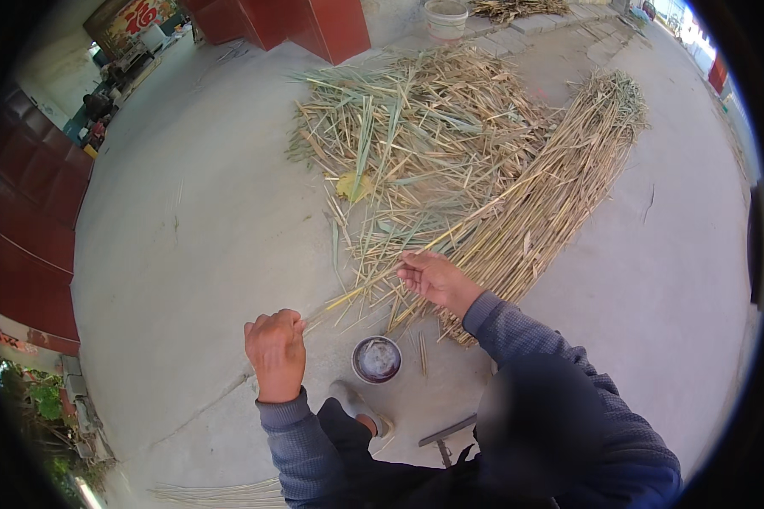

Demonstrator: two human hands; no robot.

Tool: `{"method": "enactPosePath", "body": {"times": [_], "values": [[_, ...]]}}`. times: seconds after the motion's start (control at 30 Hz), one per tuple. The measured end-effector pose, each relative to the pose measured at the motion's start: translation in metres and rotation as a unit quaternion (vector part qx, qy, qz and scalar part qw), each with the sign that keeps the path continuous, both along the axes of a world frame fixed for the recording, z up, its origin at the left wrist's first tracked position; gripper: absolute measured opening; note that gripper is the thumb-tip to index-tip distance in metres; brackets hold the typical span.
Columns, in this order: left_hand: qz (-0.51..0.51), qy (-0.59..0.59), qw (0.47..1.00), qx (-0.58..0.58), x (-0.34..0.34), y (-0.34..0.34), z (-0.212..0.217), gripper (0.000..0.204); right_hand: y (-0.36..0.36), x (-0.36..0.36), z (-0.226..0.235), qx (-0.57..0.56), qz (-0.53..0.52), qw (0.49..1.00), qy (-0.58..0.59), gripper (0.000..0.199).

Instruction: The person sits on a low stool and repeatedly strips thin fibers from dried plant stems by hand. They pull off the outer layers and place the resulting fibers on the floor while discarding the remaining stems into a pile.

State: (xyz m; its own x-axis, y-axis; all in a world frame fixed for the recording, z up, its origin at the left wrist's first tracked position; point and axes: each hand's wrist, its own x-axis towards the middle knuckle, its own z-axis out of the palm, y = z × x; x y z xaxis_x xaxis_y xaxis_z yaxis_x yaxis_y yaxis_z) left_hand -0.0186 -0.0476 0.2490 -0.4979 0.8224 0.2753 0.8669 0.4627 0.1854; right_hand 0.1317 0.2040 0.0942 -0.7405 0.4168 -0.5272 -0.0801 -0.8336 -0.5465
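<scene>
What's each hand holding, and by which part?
Both hands hold one long reed stalk: left hand fisted around its near end, right hand pinching it further up in its fingers.

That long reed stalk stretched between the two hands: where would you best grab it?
Near its lower end, as the left hand does. The reed stalk is thin and slants up toward the right hand, so fingers coming from the side can wrap across it.

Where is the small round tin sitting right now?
In the head view, the round tin stands on the concrete ground at lower centre, between the left hand and right hand.
</scene>
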Motion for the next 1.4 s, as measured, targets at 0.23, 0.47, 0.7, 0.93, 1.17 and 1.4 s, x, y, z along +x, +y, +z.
{"method": "enactPosePath", "body": {"times": [0.23, 0.47, 0.7, 0.93, 1.17, 1.4], "values": [[-0.078, 0.007, 0.997, -0.01, 0.022, 0.048, -0.05, 0.018, -0.044, -0.019, 0.003, -0.028, 0.076, 0.997, 0.015, 0.015], [-0.058, -0.023, 0.997, 0.04, -0.004, 0.031, -0.056, 0.013, -0.022, -0.012, 0.013, -0.005, 0.021, 0.998, -0.063, 0.011], [-0.081, -0.086, 0.992, 0.052, 0.003, 0.04, -0.069, 0.012, -0.038, -0.015, 0.005, -0.001, 0.014, 0.999, -0.04, 0.012], [0.037, -0.194, 0.97, 0.142, -0.003, 0.039, -0.064, 0.017, -0.04, -0.015, -0.006, -0.004, 0.019, 0.999, 0.028, 0.012], [0.184, -0.006, 0.969, 0.163, -0.052, 0.009, -0.04, 0.015, -0.05, -0.017, -0.017, -0.011, 0.03, 0.999, -0.036, 0.014], [0.042, 0.067, 0.99, 0.117, -0.027, 0.027, -0.055, 0.018, -0.049, -0.027, -0.004, 0.049, 0.07, 0.995, -0.049, 0.023]]}}
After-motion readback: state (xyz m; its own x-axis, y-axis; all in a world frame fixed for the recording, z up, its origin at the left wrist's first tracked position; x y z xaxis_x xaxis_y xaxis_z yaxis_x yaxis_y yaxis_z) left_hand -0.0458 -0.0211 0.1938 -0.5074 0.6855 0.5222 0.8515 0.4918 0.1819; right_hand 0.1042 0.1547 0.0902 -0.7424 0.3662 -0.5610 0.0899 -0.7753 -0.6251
